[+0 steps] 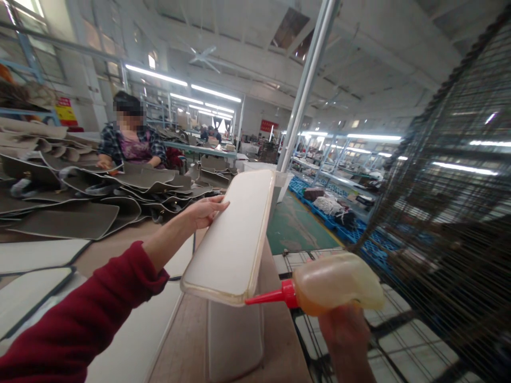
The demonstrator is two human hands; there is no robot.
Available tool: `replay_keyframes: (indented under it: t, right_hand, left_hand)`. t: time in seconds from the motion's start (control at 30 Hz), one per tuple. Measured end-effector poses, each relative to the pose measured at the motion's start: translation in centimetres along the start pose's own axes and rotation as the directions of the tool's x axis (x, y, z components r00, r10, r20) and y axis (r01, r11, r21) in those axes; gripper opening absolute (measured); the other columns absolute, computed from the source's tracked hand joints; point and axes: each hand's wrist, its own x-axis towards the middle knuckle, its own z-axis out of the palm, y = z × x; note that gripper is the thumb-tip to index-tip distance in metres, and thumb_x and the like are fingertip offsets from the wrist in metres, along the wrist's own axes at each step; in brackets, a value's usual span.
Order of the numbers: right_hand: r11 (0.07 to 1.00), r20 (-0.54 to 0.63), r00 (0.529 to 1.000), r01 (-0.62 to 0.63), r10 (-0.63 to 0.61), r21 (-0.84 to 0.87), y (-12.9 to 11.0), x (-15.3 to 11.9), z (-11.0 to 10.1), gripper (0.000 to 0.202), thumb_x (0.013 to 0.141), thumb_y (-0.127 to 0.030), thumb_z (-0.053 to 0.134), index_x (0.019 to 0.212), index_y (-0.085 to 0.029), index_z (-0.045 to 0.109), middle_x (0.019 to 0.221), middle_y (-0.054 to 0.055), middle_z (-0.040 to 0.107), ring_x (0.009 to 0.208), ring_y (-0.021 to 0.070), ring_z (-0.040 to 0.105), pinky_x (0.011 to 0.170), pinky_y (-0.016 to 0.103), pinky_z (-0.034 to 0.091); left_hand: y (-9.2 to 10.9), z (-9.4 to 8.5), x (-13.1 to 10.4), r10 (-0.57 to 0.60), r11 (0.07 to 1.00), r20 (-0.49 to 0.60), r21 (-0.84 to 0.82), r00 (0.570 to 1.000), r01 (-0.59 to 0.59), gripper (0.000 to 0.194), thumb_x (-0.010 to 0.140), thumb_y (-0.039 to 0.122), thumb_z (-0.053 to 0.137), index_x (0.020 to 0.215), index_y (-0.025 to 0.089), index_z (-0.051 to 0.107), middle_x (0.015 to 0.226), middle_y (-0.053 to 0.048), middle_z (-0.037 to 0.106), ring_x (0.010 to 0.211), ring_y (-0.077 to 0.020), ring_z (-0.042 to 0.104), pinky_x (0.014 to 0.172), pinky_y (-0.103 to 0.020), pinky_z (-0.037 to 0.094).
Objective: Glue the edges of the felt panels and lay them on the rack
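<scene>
A wire mesh rack (pixel 451 175) fills the right side, its bars streaked by blur. A brown bench (pixel 283 346) runs along the near side, and beyond it a patch of green floor (pixel 297 226) leads to blue pallets (pixel 347 229) with bundles on them. A pile of dark grey pieces (pixel 155 186) with pale edges spreads over the left and far part of the bench. Behind the pile a co-worker (pixel 133 146) in a checked sleeve has both hands down near it.

On the left of the bench lie flat white panels (pixel 35 292), some with dark borders. In the middle, above the bench, a long white panel (pixel 239 234) with rounded corners and a yellowish rim is held up at a tilt. Below it a second pale panel (pixel 235 340) lies on the bench, partly covered from view.

To the right hangs a squeeze bottle (pixel 335 282) of amber liquid, gripped from beneath by the person's right hand (pixel 345 330); its fingers are mostly hidden. The left hand (pixel 207 211) pinches the tilted panel's left edge. The bottle's thin red nozzle (pixel 267 296) points left, its tip at the panel's lower right corner.
</scene>
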Motion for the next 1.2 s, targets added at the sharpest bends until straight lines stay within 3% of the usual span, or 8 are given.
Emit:
replay_keyframes:
  t: [0.17,0.3,0.53,0.8,0.93,1.03,1.1,1.2]
  right_hand:
    - [0.981,-0.209,0.977,0.084,-0.047,0.176,-1.3,3.0,1.9,0.05,0.066,-0.055,0.074,0.107,-0.027,0.069,0.116,0.006,0.071,0.12,0.0298,0.058,0.109,0.055,0.038]
    - [0.945,-0.272,0.942,0.257,-0.198,0.203,-2.2,6.7,2.6,0.038,0.068,-0.043,0.077,0.102,-0.027,0.069,0.106,0.002,0.074,0.11,0.0239,0.063,0.104,0.049,0.044]
    - [0.924,-0.213,0.921,0.358,-0.326,0.134,-2.6,10.1,2.0,0.04,0.062,-0.035,0.081,0.099,-0.025,0.069,0.093,0.001,0.074,0.093,0.02,0.067,0.093,0.042,0.052]
    - [0.919,-0.256,0.904,0.378,-0.341,0.11,-2.0,12.1,1.2,0.051,0.051,-0.026,0.086,0.097,-0.02,0.066,0.086,-0.001,0.072,0.078,0.0149,0.066,0.086,0.038,0.055]
    - [0.946,-0.249,0.925,0.315,-0.288,0.077,-0.5,10.3,0.3,0.058,0.052,-0.028,0.087,0.105,-0.02,0.064,0.087,0.001,0.073,0.078,0.017,0.068,0.088,0.04,0.055]
    - [0.984,-0.042,0.99,0.139,-0.135,0.108,1.1,6.7,-0.7,0.06,0.06,-0.034,0.084,0.115,-0.021,0.062,0.095,0.007,0.074,0.086,0.0251,0.071,0.087,0.048,0.056]
    - [0.989,0.115,0.993,0.007,-0.024,0.145,1.7,4.6,-1.1,0.061,0.066,-0.041,0.079,0.121,-0.021,0.06,0.1,0.011,0.075,0.095,0.0308,0.07,0.091,0.053,0.053]
    - [0.981,0.057,0.996,0.051,-0.063,0.185,0.9,4.1,-1.1,0.057,0.07,-0.043,0.076,0.121,-0.024,0.062,0.105,0.012,0.074,0.101,0.0317,0.069,0.095,0.055,0.051]
  left_hand:
    - [-0.7,-0.2,-0.6,0.055,0.998,-0.008,0.022,0.998,-0.055,0.051,0.072,0.003,0.074,0.12,0.015,0.063,0.068,-0.002,0.074,0.05,-0.014,0.067,0.043,-0.019,0.054]
    - [-1.6,-0.8,-1.5,0.064,0.995,-0.002,0.071,0.998,-0.064,0.067,0.066,0.007,0.08,0.129,0.016,0.058,0.074,-0.003,0.076,0.059,-0.0167,0.07,0.05,-0.021,0.057]
    - [-3.2,-1.4,-3.7,0.019,0.991,0.065,0.131,0.998,-0.027,0.098,0.058,0.023,0.088,0.144,0.018,0.042,0.088,-0.006,0.077,0.069,-0.0207,0.072,0.058,-0.025,0.058]
    - [-3.8,-1.6,-4.8,0.01,0.989,0.133,0.143,0.991,-0.029,0.104,0.059,0.029,0.088,0.148,0.023,0.035,0.097,-0.007,0.077,0.074,-0.024,0.073,0.061,-0.029,0.059]
    - [-3.6,-1.6,-5.2,0.02,0.989,0.119,0.141,0.993,-0.037,0.105,0.058,0.03,0.088,0.148,0.023,0.036,0.094,-0.006,0.077,0.073,-0.0244,0.073,0.061,-0.029,0.058]
    - [-3.8,-2.1,-5.3,0.029,0.988,0.105,0.15,0.994,-0.045,0.103,0.058,0.033,0.088,0.148,0.026,0.037,0.092,-0.005,0.077,0.075,-0.0252,0.073,0.062,-0.029,0.058]
    - [-4.0,-2.6,-5.4,0.045,0.986,0.086,0.158,0.995,-0.058,0.101,0.06,0.035,0.087,0.147,0.027,0.037,0.092,-0.004,0.077,0.076,-0.0249,0.073,0.064,-0.03,0.058]
    - [-4.5,-3.0,-5.5,0.07,0.976,0.066,0.203,0.995,-0.082,0.097,0.063,0.036,0.085,0.147,0.027,0.037,0.098,-0.005,0.076,0.076,-0.0243,0.073,0.066,-0.031,0.059]
